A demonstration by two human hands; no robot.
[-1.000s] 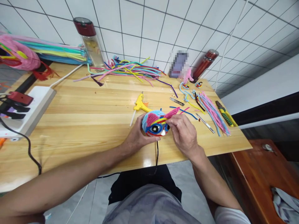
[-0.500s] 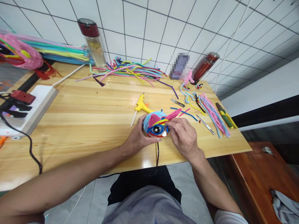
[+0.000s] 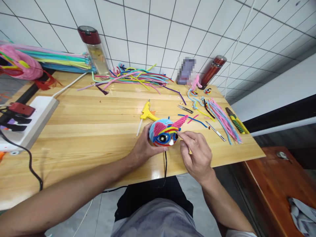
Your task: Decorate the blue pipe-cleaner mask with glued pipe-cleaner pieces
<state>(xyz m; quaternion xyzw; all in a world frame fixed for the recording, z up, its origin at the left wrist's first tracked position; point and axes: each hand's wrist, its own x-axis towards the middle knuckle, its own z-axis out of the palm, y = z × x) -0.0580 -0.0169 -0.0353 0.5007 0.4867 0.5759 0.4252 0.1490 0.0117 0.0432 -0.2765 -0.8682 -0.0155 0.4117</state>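
My left hand (image 3: 146,144) is wrapped around the side of a pipe-cleaner animal head (image 3: 158,130), thumb along its lower edge. The head is light blue with pink pointed ears, dark round eyes ringed in blue, yellow and red strips, and a white nose. My right hand (image 3: 197,153) has its index fingertip against the head beside the eye on the right; its thumb stands apart and nothing shows between them. Just behind the head lies a yellow glue gun (image 3: 148,112) with a white glue stick in it, its handle end partly hidden.
Along the wall lie loose pipe cleaners (image 3: 138,78) by a glass bottle (image 3: 95,49). Small scissors (image 3: 185,109), a pen-like tool (image 3: 215,131), a pink and blue bundle (image 3: 223,120) and pliers (image 3: 235,121) lie right. A power strip (image 3: 37,115) sits left; a red flask (image 3: 212,71) stands behind.
My right thumb has come away from the head, leaving the index finger stretched out against it. My left hand keeps its hold. The view has shifted slightly.
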